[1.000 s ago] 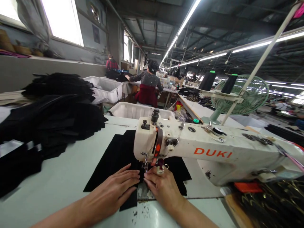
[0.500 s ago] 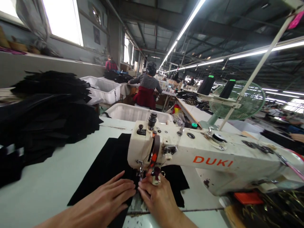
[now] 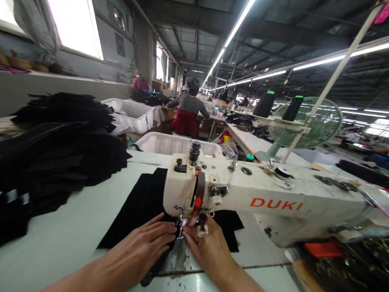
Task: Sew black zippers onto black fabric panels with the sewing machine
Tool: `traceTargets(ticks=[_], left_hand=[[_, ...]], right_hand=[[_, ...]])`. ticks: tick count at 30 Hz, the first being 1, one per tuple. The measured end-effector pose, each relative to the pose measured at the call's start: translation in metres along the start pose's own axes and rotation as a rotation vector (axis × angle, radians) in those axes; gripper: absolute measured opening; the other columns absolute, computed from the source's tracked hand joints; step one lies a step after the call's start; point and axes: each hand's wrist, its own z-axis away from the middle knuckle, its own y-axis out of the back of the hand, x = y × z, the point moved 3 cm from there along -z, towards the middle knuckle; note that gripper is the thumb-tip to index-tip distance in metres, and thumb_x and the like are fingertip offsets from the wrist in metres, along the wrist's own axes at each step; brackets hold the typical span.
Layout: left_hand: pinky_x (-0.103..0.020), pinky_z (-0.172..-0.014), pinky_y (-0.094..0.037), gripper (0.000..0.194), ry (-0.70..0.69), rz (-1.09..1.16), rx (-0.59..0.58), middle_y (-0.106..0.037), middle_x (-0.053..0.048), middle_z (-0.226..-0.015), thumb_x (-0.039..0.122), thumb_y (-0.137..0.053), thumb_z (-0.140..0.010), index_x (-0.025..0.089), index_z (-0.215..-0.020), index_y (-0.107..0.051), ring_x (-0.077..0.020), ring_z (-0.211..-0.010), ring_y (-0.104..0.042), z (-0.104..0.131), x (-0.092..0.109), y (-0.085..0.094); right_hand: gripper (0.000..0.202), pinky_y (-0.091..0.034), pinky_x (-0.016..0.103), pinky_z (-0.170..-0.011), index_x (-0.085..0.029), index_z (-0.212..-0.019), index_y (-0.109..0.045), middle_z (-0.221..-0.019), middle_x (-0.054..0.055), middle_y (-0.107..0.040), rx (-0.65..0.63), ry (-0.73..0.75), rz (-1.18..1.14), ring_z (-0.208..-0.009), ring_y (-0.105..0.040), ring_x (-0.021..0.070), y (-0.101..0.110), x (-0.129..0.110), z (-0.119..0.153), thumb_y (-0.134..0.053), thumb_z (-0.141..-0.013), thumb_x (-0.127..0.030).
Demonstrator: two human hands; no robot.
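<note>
Black fabric lies on the pale green table under the head of a white sewing machine and shows again right of the needle area. My left hand rests flat on the fabric just left of the presser foot, fingers stretched out. Right of the foot is my right hand, its thumb and index finger pressed together at the fabric's edge by the needle. What sits between those fingertips is too small to make out.
Stacked black fabric pieces cover the table's left side. White bins stand behind the table. A seated person works ahead. Thread cones and a green fan are at the right, with an orange-red item below.
The black fabric's near-left corner has moved away from me and to the right, and its near end has shortened at the table edge. Both hands stay beside the presser foot.
</note>
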Motion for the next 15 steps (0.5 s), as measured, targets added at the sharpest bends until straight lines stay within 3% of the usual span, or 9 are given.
traceTargets(ticks=[4,8,15], left_hand=[[-0.032,-0.109,-0.044,0.029,0.141,0.239,0.007,-0.075,-0.001,-0.117,0.016,-0.045,-0.098,0.025,-0.11,-0.07,-0.0182,-0.11,-0.071,0.003,-0.009,-0.011],[-0.024,-0.095,-0.055,0.023,0.327,0.339,0.028,-0.075,0.0,-0.113,0.022,-0.045,-0.101,0.025,-0.113,-0.065,-0.0177,-0.104,-0.073,0.007,-0.022,-0.023],[-0.023,-0.092,-0.056,0.021,0.394,0.415,0.017,-0.076,0.002,-0.106,0.027,-0.042,-0.103,0.025,-0.107,-0.062,-0.0186,-0.104,-0.073,0.008,-0.028,-0.025]], right_hand=[[0.013,-0.055,0.034,-0.08,-0.023,-0.095,-0.074,-0.091,0.004,-0.074,-0.006,0.009,0.023,-0.087,-0.067,0.0222,0.002,-0.001,-0.001,-0.069,-0.088,-0.013],[0.007,-0.054,0.034,-0.081,-0.022,-0.093,-0.073,-0.093,0.006,-0.074,-0.024,0.019,0.039,-0.088,-0.067,0.0216,0.003,-0.001,0.001,-0.067,-0.091,-0.018],[0.011,-0.052,0.038,-0.089,-0.023,-0.099,-0.073,-0.099,0.005,-0.075,-0.049,0.033,0.082,-0.095,-0.066,0.0235,-0.004,-0.001,0.003,-0.072,-0.088,-0.02]])
